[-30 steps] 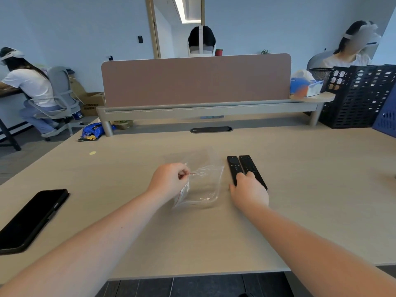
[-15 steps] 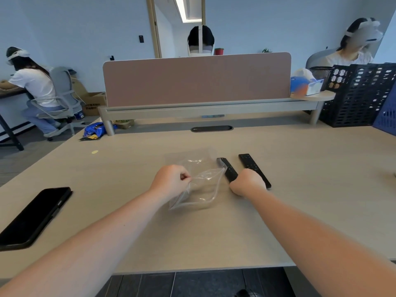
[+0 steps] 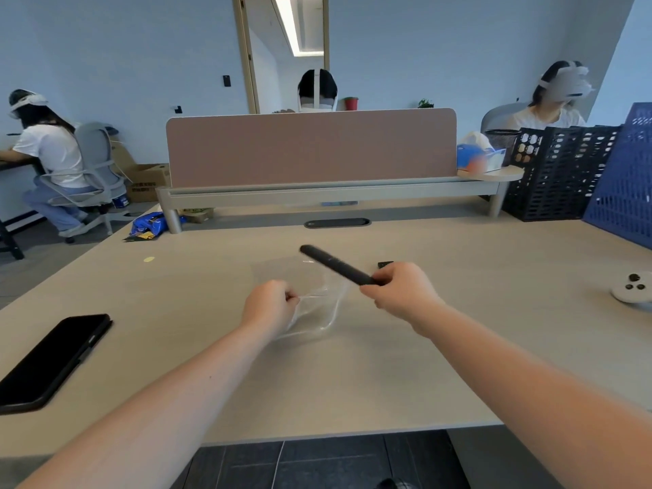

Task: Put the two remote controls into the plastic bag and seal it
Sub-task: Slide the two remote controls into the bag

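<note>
A clear plastic bag (image 3: 319, 307) lies mid-table, its left edge pinched by my left hand (image 3: 270, 305). My right hand (image 3: 400, 289) grips one end of a black remote control (image 3: 335, 264) and holds it lifted, slanting up to the left above the bag. Only a corner of the second black remote (image 3: 385, 264) shows on the table, behind my right hand; the rest is hidden.
A black phone (image 3: 53, 360) lies at the table's left. A white controller (image 3: 633, 291) sits at the right edge. Black (image 3: 561, 174) and blue (image 3: 628, 178) crates stand back right, a pink divider (image 3: 310, 148) across the back. People sit at other desks.
My right hand closed on one remote, lifted it off the table and swung it left over the bag. My left hand kept its pinch on the bag.
</note>
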Action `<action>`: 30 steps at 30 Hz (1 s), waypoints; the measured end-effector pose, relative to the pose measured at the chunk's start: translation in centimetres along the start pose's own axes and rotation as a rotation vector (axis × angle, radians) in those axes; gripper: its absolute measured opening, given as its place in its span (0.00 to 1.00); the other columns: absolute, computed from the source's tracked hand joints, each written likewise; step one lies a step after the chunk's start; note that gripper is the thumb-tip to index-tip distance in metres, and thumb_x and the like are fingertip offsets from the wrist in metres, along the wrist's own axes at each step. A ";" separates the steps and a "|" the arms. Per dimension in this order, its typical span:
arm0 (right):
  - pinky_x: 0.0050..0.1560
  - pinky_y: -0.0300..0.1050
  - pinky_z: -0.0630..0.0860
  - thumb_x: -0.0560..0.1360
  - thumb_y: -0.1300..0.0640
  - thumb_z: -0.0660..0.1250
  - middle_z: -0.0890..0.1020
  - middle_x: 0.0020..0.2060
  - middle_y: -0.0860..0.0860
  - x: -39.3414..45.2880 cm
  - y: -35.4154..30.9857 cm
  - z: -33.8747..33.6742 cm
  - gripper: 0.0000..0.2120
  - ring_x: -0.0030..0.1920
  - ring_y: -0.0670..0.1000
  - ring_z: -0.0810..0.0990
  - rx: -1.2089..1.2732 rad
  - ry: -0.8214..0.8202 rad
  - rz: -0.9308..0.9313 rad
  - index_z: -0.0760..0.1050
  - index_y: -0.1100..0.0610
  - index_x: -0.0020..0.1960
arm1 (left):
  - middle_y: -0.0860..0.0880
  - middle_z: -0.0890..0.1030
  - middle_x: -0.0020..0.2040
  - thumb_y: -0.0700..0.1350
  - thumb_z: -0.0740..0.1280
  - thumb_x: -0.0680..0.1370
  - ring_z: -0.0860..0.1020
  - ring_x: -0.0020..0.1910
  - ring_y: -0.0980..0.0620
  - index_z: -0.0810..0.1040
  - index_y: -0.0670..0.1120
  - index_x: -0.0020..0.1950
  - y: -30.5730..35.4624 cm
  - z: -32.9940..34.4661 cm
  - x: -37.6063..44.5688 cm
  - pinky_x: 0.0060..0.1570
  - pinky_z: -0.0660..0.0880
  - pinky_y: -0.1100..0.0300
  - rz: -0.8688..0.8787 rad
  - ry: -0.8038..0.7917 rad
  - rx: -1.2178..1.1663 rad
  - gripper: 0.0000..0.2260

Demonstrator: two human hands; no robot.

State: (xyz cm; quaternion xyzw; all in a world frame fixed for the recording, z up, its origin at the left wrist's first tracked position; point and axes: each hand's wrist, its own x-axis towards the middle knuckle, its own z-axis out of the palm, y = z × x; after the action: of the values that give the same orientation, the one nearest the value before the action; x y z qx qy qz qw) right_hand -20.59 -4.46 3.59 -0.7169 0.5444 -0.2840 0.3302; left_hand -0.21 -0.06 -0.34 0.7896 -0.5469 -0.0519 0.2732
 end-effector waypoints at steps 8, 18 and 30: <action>0.34 0.39 0.72 0.70 0.54 0.71 0.78 0.33 0.52 -2.8 -1.4 -0.6 0.07 0.36 0.53 0.76 -0.274 -0.178 -0.034 0.81 0.57 0.44 | 0.48 0.85 0.44 0.43 0.66 0.71 0.80 0.45 0.43 0.83 0.48 0.40 -1.0 -1.4 0.4 0.43 0.77 0.57 -0.186 0.077 -0.064 0.06; 0.35 0.41 0.65 0.74 0.53 0.64 0.76 0.37 0.54 -3.8 -1.3 5.7 0.08 0.37 0.55 0.72 -0.376 0.022 -0.190 0.73 0.57 0.40 | 0.49 0.85 0.47 0.44 0.66 0.74 0.79 0.48 0.47 0.83 0.48 0.46 1.6 -0.4 -0.6 0.45 0.73 0.59 0.133 0.057 -0.024 0.06; 0.46 0.47 0.74 0.78 0.54 0.64 0.77 0.55 0.57 0.1 -0.7 11.8 0.13 0.53 0.60 0.79 -0.373 -0.070 -0.224 0.75 0.60 0.58 | 0.58 0.78 0.30 0.42 0.70 0.72 0.75 0.32 0.57 0.84 0.46 0.38 0.5 -0.5 0.3 0.33 0.67 0.71 0.128 0.002 -0.176 0.04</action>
State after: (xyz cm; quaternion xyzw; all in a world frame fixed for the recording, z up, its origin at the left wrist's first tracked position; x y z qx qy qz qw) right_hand -11.10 -2.49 -3.13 -0.8310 0.4926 -0.1882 0.1771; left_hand -0.37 -0.25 0.35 0.7261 -0.5892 -0.0813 0.3450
